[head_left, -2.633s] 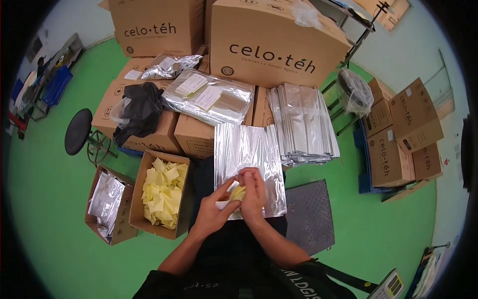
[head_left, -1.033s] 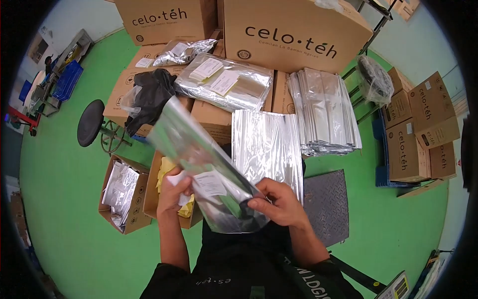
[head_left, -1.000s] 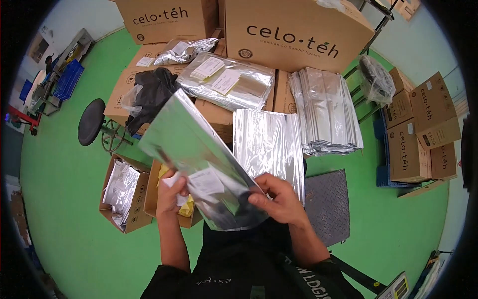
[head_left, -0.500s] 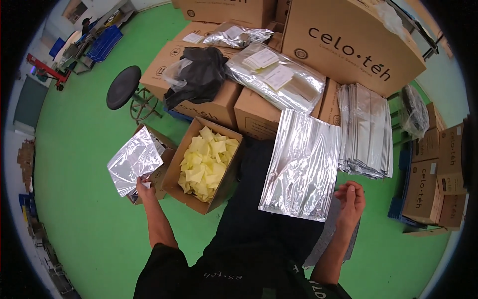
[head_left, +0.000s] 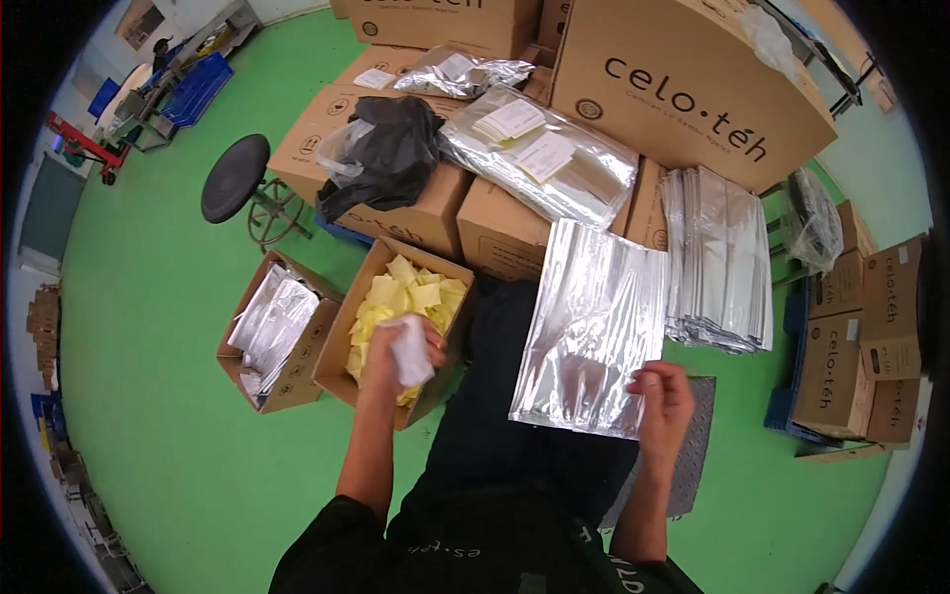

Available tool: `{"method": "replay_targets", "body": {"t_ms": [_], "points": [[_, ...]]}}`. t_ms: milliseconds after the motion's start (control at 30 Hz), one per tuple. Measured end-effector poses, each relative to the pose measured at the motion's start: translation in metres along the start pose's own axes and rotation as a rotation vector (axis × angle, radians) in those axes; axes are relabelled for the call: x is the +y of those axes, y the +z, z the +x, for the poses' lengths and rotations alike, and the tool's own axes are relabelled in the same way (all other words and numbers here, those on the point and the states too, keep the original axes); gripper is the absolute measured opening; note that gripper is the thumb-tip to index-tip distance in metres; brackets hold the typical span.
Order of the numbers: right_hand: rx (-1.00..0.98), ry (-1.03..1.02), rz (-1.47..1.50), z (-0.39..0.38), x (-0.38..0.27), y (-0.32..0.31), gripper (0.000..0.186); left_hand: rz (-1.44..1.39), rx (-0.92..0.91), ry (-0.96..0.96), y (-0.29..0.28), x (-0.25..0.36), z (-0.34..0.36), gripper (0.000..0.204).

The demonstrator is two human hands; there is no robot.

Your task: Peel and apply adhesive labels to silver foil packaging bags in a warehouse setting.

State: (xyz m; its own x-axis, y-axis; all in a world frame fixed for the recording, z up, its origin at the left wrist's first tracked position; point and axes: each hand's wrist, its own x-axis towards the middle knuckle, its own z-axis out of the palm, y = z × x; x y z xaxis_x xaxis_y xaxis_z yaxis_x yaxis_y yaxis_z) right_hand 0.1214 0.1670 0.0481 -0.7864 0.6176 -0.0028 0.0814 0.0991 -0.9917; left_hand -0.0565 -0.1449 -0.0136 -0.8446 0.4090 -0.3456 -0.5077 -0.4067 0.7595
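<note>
Running a green floor [head_left: 158,327] up to a pale wall [head_left: 881,163] at its right edge; showing a round black stool [head_left: 236,178] toward its left edge, a metal bench [head_left: 220,42] near the far left corner.

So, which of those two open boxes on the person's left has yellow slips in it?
The right-hand cardboard box, which the left hand overlaps in this view. It holds yellow slips; the left-hand cardboard box holds silver foil pieces instead.

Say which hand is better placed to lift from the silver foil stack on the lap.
Probably the right hand: it's at the right edge of the foil stack, with nothing else visible in it. The left hand holds a white bundle over the yellow slips.
</note>
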Motion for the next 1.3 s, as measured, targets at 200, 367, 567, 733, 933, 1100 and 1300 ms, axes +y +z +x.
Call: {"method": "replay_targets", "body": {"t_ms": [200,367,567,733,933,1100,1300], "points": [[-0.386,-0.272,-0.21,-0.015,-0.038,0.031,0.036,0.84,-0.664,0.276,0.118,-0.006,-0.04,0.026],[-0.282,-0.387,-0.291,-0.019,-0.036,0.029,0.025,1.047,-0.68,0.386,0.146,-0.006,-0.042,0.018],[-0.251,-0.472,-0.347,-0.02,-0.032,0.024,0.02,1.148,-0.625,0.625,0.147,-0.016,-0.035,0.014],[-0.345,-0.442,-0.314,-0.016,-0.032,0.017,0.021,1.167,-0.584,0.667,0.141,-0.023,-0.033,0.013],[-0.459,-0.416,-0.373,-0.016,-0.029,0.012,0.019,1.169,-0.778,0.4,0.137,-0.015,-0.029,0.017],[-0.509,-0.25,-0.292,-0.021,-0.028,0.011,0.016,0.974,-0.913,0.167,0.133,-0.009,-0.023,0.024],[-0.592,-0.235,-0.239,-0.016,-0.029,0.009,0.014,1.023,-0.832,0.217,0.132,-0.008,-0.028,0.023]]}}
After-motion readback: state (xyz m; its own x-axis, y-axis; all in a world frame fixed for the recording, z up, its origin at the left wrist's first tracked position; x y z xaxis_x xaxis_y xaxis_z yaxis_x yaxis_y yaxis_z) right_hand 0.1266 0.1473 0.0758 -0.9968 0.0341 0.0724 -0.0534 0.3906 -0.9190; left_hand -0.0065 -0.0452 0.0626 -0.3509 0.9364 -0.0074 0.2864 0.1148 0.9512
